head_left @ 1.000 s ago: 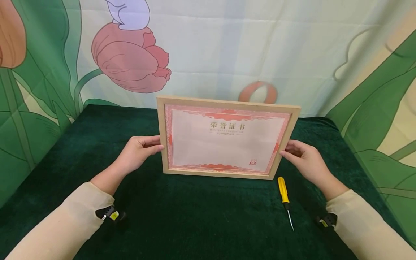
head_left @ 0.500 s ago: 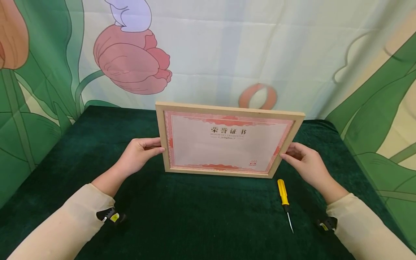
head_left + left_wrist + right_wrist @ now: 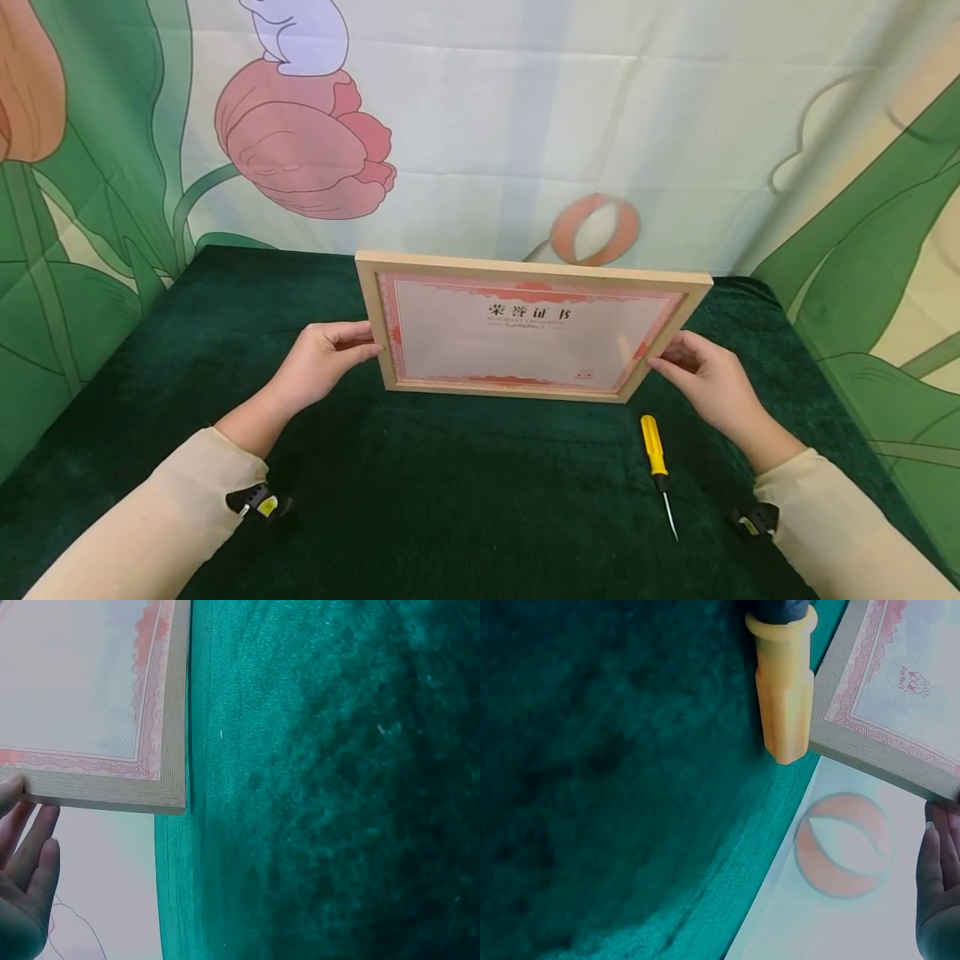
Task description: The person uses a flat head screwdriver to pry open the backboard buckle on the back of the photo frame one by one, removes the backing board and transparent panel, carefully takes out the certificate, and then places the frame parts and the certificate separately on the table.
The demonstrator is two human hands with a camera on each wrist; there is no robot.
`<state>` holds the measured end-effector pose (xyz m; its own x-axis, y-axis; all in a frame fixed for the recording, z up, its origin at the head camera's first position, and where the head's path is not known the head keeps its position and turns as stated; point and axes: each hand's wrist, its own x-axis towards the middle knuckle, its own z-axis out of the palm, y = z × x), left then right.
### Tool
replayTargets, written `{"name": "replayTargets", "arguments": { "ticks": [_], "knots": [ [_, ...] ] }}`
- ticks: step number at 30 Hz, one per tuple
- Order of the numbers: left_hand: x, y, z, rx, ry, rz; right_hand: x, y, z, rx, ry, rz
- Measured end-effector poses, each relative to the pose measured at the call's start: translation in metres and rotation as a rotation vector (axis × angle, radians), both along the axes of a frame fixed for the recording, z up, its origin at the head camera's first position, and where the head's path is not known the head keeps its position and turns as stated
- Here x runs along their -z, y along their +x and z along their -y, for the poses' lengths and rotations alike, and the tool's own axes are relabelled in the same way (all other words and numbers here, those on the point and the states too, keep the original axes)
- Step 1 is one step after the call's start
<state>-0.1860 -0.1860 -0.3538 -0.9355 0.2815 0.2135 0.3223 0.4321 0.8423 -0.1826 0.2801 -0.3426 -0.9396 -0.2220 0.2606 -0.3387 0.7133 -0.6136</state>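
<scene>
A light wooden picture frame (image 3: 517, 342) holding a pink-bordered certificate stands on its lower edge, its top leaning toward me. My left hand (image 3: 318, 362) pinches the left side, thumb in front and fingers at the edge or behind. On the opposite side my right hand (image 3: 705, 375) grips in the same way, its fingers partly hidden by the wood. In the left wrist view the left hand (image 3: 30, 877) holds the frame's edge near a lower corner. Only part of the right hand (image 3: 941, 870) shows in the right wrist view, at the frame's edge.
A yellow-handled tool (image 3: 652, 446) with a thin, slightly curved metal shaft lies near the frame's lower right corner, close to my right wrist. Dark green velvet cloth (image 3: 465, 492) covers the table. Behind it hangs a curtain (image 3: 480, 125) printed with flowers and leaves.
The picture frame's top has tipped toward me and sunk lower in view, while its bottom edge has shifted slightly up. Both hands keep their grip; the tool stays put.
</scene>
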Motion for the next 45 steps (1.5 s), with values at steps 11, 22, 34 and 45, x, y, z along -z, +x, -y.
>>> {"name": "replayTargets", "arguments": {
  "ticks": [11, 22, 34, 45],
  "knots": [
    [0.002, 0.0, -0.003, -0.016, -0.012, -0.026, 0.004, 0.0, -0.003, -0.025, -0.012, -0.009],
    [0.003, 0.0, -0.001, -0.015, -0.026, 0.0, 0.003, 0.0, -0.004, -0.052, -0.018, -0.015],
    [-0.004, 0.01, 0.008, -0.009, -0.021, 0.262, 0.002, 0.006, -0.008, -0.065, -0.007, 0.029],
    [-0.008, 0.012, 0.013, 0.087, 0.228, 0.764, 0.0, 0.009, -0.009, -0.094, -0.004, 0.046]
  ]
}}
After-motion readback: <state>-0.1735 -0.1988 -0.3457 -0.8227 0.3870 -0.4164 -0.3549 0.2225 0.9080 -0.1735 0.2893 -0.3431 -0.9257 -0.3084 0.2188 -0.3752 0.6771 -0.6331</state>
